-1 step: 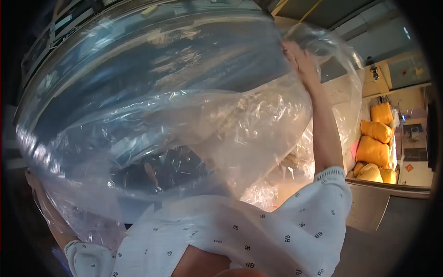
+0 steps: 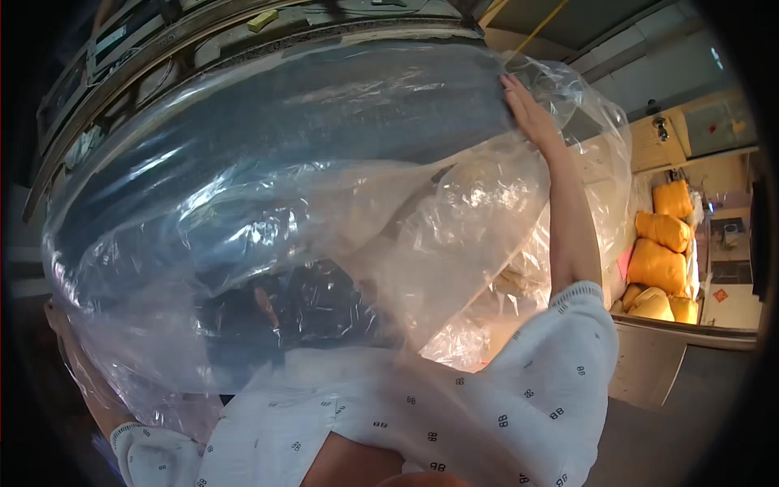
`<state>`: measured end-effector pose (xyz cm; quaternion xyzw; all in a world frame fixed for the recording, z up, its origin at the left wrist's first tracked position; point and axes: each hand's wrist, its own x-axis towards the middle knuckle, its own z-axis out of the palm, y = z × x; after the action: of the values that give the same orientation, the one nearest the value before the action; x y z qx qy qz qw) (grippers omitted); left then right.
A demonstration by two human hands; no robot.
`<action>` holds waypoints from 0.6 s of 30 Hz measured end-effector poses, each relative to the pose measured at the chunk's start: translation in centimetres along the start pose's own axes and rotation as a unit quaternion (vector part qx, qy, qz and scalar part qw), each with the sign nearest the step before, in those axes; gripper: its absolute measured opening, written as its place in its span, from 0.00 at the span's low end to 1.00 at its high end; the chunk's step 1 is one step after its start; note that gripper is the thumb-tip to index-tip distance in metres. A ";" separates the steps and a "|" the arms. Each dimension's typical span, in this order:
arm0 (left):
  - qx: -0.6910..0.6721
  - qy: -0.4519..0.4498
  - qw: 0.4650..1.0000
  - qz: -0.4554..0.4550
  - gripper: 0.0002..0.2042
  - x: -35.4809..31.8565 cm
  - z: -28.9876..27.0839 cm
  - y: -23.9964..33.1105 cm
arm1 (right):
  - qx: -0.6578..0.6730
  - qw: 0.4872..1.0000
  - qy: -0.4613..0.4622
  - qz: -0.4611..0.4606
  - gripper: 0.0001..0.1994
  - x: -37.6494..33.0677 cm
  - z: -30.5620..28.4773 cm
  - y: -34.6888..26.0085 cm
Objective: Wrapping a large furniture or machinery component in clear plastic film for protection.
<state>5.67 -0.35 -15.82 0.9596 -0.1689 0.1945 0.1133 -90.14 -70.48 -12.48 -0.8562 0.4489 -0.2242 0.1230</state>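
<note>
White patterned sleeves [image 2: 519, 406] fill the lower frame, left hand [image 2: 58, 321] hidden at left edge, fingers indiscernible, behind clear plastic bag [image 2: 268, 227] spanning centre, right hand [image 2: 527, 109] upper right with fingers together gripping it; orange sacks [image 2: 661, 252] far right.

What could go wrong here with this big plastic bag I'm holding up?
The clear plastic bag fills nearly the whole view, so you may not see what lies ahead. The right hand grips only its top edge; the thin film might slip or tear there. The left hand is mostly hidden behind the bag, so its grip can't be checked.
</note>
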 end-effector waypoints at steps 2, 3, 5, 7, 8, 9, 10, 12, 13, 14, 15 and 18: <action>-0.026 -0.006 1.000 0.005 0.23 -2.6 0.4 0.9 | -0.069 0.996 -0.038 0.049 0.22 2.4 -0.9 -1.0; -0.069 -0.020 0.997 0.020 0.23 -4.5 3.0 7.6 | -0.152 0.980 -0.068 0.110 0.21 2.3 -2.5 -2.0; -0.118 -0.030 0.991 0.047 0.21 -10.1 -0.9 21.5 | -0.258 0.952 -0.089 0.139 0.21 3.1 -1.5 -2.1; -0.166 -0.033 0.985 0.046 0.20 -17.5 -6.8 35.2 | -0.020 0.999 0.034 0.036 0.23 4.4 0.6 -5.0; -0.187 -0.028 0.981 0.044 0.19 -16.3 -7.1 35.0 | 0.050 0.998 -0.021 0.032 0.24 4.7 1.6 -5.5; -0.212 -0.030 0.976 0.047 0.19 -17.6 -8.5 37.8 | 0.049 0.998 -0.027 0.030 0.24 4.9 2.8 -4.4; -0.240 -0.033 0.969 0.051 0.18 -17.1 -8.6 39.3 | -0.057 0.997 0.026 0.050 0.25 4.9 3.9 -2.9; -0.284 -0.038 0.957 0.050 0.17 -18.2 -9.4 43.0 | -0.113 0.991 0.047 0.060 0.28 5.5 4.5 -1.6; -0.292 -0.026 0.955 0.037 0.16 -16.7 -8.9 42.0 | -0.075 0.996 0.022 0.044 0.28 6.2 4.7 -1.8; -0.301 -0.020 0.953 0.021 0.16 -17.4 -8.9 42.2 | -0.043 0.999 -0.010 0.029 0.28 6.3 4.4 -2.3; -0.297 0.004 0.955 -0.007 0.15 -14.9 -6.7 38.9 | -0.001 0.998 -0.038 0.051 0.28 6.8 4.2 -2.9; -0.224 0.128 0.963 -0.073 0.14 -1.2 -0.7 8.7 | 0.058 0.995 -0.082 0.013 0.24 9.6 3.4 6.2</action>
<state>1.20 -7.79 -14.38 0.8864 -0.1213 0.2644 0.3601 -88.10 -81.83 -15.34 -0.8573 0.4344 -0.1774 0.2118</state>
